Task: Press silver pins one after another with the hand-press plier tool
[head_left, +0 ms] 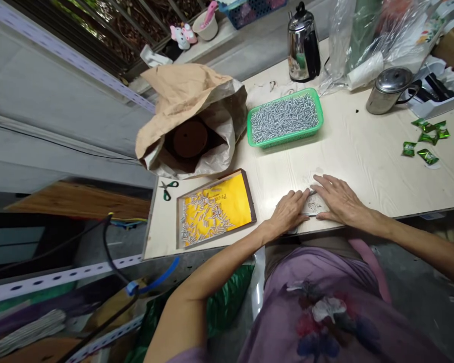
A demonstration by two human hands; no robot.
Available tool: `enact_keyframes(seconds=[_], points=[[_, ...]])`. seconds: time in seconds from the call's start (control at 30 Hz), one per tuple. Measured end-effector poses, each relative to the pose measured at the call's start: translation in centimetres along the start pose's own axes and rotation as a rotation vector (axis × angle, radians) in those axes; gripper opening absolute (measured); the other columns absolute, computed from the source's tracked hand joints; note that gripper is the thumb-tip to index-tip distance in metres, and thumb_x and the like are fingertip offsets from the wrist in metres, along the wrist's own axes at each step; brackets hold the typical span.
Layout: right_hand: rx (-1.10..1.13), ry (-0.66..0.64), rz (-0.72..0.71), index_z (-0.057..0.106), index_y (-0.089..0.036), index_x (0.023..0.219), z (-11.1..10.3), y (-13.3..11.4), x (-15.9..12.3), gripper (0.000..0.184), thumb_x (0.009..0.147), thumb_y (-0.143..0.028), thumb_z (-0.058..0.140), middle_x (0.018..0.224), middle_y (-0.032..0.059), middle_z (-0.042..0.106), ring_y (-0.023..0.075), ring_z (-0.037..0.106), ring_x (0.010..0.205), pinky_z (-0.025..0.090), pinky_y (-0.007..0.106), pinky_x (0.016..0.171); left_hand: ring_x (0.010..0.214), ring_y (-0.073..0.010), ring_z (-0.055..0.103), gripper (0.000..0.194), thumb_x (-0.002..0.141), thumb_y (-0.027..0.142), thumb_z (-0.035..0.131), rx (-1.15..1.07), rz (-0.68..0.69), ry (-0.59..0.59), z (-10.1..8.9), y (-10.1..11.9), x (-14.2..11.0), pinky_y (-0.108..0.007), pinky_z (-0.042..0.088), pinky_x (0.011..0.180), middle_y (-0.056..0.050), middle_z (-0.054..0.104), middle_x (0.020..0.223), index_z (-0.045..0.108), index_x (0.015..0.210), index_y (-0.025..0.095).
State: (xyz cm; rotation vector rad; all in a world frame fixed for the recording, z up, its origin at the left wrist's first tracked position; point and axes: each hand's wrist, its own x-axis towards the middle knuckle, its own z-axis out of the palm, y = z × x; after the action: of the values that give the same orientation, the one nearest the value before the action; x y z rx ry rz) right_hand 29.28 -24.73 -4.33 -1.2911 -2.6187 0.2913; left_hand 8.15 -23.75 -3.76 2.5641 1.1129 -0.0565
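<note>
At the near edge of the worktop [363, 146], note clear piece [312, 205] lying flat between the hands. From left hand [288, 212], find clear piece at about 3 o'clock; from right hand [338, 201], at about 9 o'clock. Looks touched on both sides, with neither side clearly nearer. Long axis: cannot tell, with ends partly covered by fingers. Dark marks or contents showing in the middle, too small to identify.

State of hands: on left, palm down, fingers lightly bent and close together, pointing to about 1 o'clock; whether pinching, cannot tell. On right, palm down, fingers spread, pointing to about 10 o'clock, tips beside and over clear piece.

Around clear piece: at 9 o'clock, tray [253, 204] with yellow sheet [236, 200] and loose metal bits [204, 217], long axis from about 8 to 2, nearer to left hand than to right. At 11 o'clock, green basket [292, 136], filled with similar bits, long axis likewise tilted from 8 to 2. At 10 o'clock, paper sack [189, 91], open. At 2 o'clock, green packets [427, 157], nearer to right hand.
</note>
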Motion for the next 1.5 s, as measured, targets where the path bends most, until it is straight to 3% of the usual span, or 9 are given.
enact_keyframes(seconds=[0.07,0.2,0.5,0.63,0.93,1.0,1.13,1.3,1.5], points=[[-0.013,-0.049,-0.006,0.049,-0.010,0.129,-0.3,0.3,0.4,0.069,0.072,-0.038,0.076,0.131,0.0203,0.054,0.0354,0.043,0.123,0.036,0.045,0.094,0.102,-0.0289,0.053,0.075,0.081,0.033,0.070,-0.007,-0.001,-0.002,0.0,0.0,0.1,-0.042,0.047,0.087,-0.015,0.055,0.116,0.031,0.141,0.011],[-0.042,-0.146,-0.042,0.059,-0.008,0.112,-1.0,0.3,0.6,0.054,0.070,-0.037,0.079,0.106,0.0166,0.063,0.0316,0.051,0.105,0.038,0.041,0.086,0.101,-0.0279,0.053,0.067,0.082,0.031,0.068,-0.030,-0.013,0.017,0.2,0.0,0.0,-0.042,0.048,0.087,-0.013,0.055,0.114,0.035,0.139,0.015],[-0.001,-0.022,-0.027,0.061,-0.013,0.104,-0.3,-0.2,-0.7,0.031,0.080,-0.028,0.072,0.101,0.0108,0.063,0.0272,0.050,0.099,0.035,0.036,0.081,0.099,-0.0250,0.052,0.036,0.088,0.026,0.061,-0.057,0.028,0.018,0.1,1.3,0.9,-0.039,0.048,0.085,-0.010,0.057,0.105,0.051,0.121,0.016],[0.035,0.028,-0.050,0.061,-0.015,0.087,0.5,-0.5,-1.1,0.007,0.086,-0.022,0.064,0.084,0.0074,0.061,0.0229,0.049,0.085,0.035,0.033,0.076,0.095,-0.0235,0.053,0.010,0.092,0.022,0.052,-0.033,0.088,-0.051,0.2,1.5,1.1,-0.037,0.047,0.081,-0.008,0.058,0.093,0.058,0.096,0.015],[0.140,0.054,-0.087,0.059,-0.017,0.079,1.3,-0.7,-1.4,0.018,0.093,-0.015,0.049,0.077,0.0061,0.058,0.0200,0.048,0.076,0.038,0.030,0.071,0.088,-0.0203,0.056,0.023,0.098,0.021,0.040,-0.059,0.113,-0.040,1.1,1.3,0.9,-0.034,0.049,0.079,-0.007,0.060,0.084,0.061,0.089,0.015],[0.153,0.042,-0.088,0.062,-0.014,0.090,0.9,0.0,-1.4,0.013,0.093,-0.024,0.053,0.086,0.0089,0.060,0.0216,0.049,0.081,0.040,0.032,0.074,0.097,-0.0225,0.057,0.021,0.097,0.024,0.042,-0.075,0.089,0.025,1.6,1.5,0.3,-0.039,0.051,0.085,-0.010,0.063,0.097,0.060,0.103,0.014],[0.147,0.000,-0.111,0.060,-0.012,0.116,0.1,2.1,-1.0,0.042,0.090,-0.045,0.057,0.099,0.0128,0.062,0.0253,0.050,0.088,0.041,0.035,0.076,0.135,-0.0296,0.041,0.034,0.098,0.024,0.038,-0.104,0.079,0.248,3.7,2.5,-1.9,-0.049,0.043,0.106,-0.020,0.050,0.138,0.050,0.128,0.011],[0.011,0.006,-0.035,0.068,-0.017,0.090,0.4,3.9,2.0,0.027,0.096,-0.032,0.046,0.092,0.0116,0.064,0.0251,0.049,0.088,0.036,0.036,0.072,0.144,-0.0248,0.031,0.044,0.098,0.013,0.026,-0.166,0.133,0.270,6.5,3.9,-3.7,-0.050,0.038,0.113,-0.016,0.047,0.145,0.045,0.137,0.016],[-0.128,0.024,0.010,0.071,-0.019,0.091,0.1,0.7,6.0,0.023,0.094,-0.024,0.049,0.103,0.0136,0.064,0.0273,0.045,0.095,0.030,0.038,0.073,0.133,-0.0252,0.048,0.044,0.098,0.012,0.023,-0.142,0.098,0.333,6.9,4.3,-2.7,-0.048,0.041,0.111,-0.018,0.057,0.134,0.052,0.131,0.010]])
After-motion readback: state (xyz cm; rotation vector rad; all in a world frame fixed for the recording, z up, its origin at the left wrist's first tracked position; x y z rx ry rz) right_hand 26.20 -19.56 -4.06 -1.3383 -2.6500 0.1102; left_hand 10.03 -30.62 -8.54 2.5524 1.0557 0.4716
